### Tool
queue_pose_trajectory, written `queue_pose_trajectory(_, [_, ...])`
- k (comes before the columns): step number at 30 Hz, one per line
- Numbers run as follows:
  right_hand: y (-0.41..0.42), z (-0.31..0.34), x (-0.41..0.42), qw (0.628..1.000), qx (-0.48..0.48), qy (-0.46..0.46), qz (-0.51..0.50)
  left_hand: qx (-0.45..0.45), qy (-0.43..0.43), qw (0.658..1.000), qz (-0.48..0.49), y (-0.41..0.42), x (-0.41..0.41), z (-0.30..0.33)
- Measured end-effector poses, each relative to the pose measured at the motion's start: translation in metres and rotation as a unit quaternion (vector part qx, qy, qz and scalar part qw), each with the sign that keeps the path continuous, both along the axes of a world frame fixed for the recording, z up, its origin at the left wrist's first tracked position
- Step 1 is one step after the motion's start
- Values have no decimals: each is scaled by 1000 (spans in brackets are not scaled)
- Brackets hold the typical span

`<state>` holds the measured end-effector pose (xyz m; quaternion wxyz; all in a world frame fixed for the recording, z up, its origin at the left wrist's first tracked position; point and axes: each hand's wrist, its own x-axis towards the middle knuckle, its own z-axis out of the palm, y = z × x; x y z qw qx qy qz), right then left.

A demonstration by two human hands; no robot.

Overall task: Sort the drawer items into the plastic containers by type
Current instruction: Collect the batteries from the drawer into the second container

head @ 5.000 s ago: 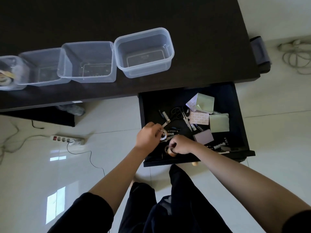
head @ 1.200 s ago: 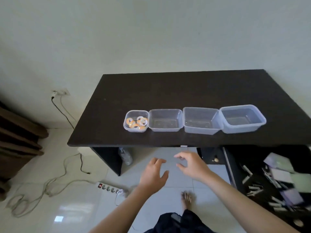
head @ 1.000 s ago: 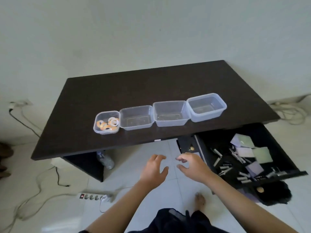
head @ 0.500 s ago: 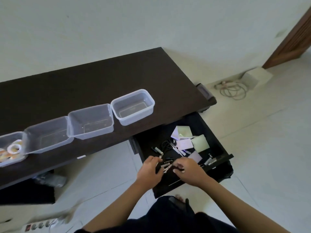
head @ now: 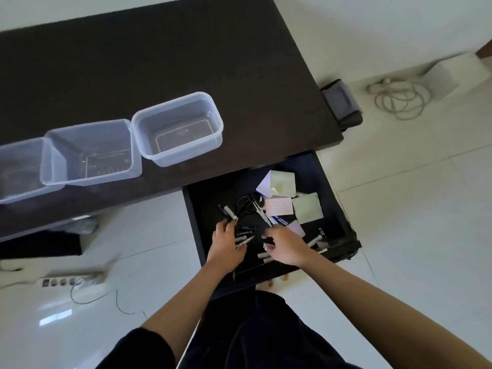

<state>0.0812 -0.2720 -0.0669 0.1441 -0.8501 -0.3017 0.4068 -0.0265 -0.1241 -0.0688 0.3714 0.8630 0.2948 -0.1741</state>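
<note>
The black drawer [head: 334,209] stands pulled open under the desk's right end. It holds pale sticky-note pads [head: 307,209], black-handled scissors [head: 249,202] and several small grey cylinders and pens [head: 229,211]. My left hand [head: 226,243] is in the front left of the drawer, fingers curled around a couple of the small grey cylinders, which poke out to its right. My right hand [head: 286,246] lies palm down over more of them, fingertips hidden. Three clear plastic containers show on the desk: right [head: 177,102], middle [head: 53,155], left [head: 16,194].
The dark desk [head: 159,49] fills the upper left. A white power strip [head: 72,282] with a cable lies on the tiled floor at the left. A coiled cable [head: 399,99] lies on the floor at the upper right. My dark-clothed legs are below the drawer.
My view swung from the desk and the container with tape rolls down to the open drawer. Both hands went from hanging apart in the air into the drawer's front, onto the small items.
</note>
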Motion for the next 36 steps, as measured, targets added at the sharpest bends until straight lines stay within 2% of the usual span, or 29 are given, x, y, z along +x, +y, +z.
queue_pose_trajectory(4, [17, -15, 7, 1000, -25, -5, 17, 45, 9, 999, -26, 12, 21, -12])
queue_pose_trajectory(9, [18, -29, 9, 996, -53, 0, 75, 63, 90, 992, -67, 33, 41, -31])
queue_pose_trajectory(13, [17, -37, 3, 991, -60, -30, 119, 91, 41, 994, -39, 42, 40, -44])
queue_pose_trajectory(17, [25, -46, -1, 989, -39, -77, 122, 34, 10, 999, -11, 45, 37, -48])
queue_pose_trajectory(23, [35, -54, 3, 980, -52, -93, 168, 5, 52, 999, -12, 40, 31, -39])
queue_pose_trajectory(26, [24, -53, 9, 973, -51, -78, 212, 17, 104, 993, -45, 30, 22, -34])
queue_pose_trajectory(30, [7, -51, 15, 955, -63, -49, 285, 87, 163, 976, -114, 13, 12, -33])
queue_pose_trajectory(36, [12, -46, 21, 946, -89, -47, 309, 78, 187, 960, -193, -2, 7, -38])
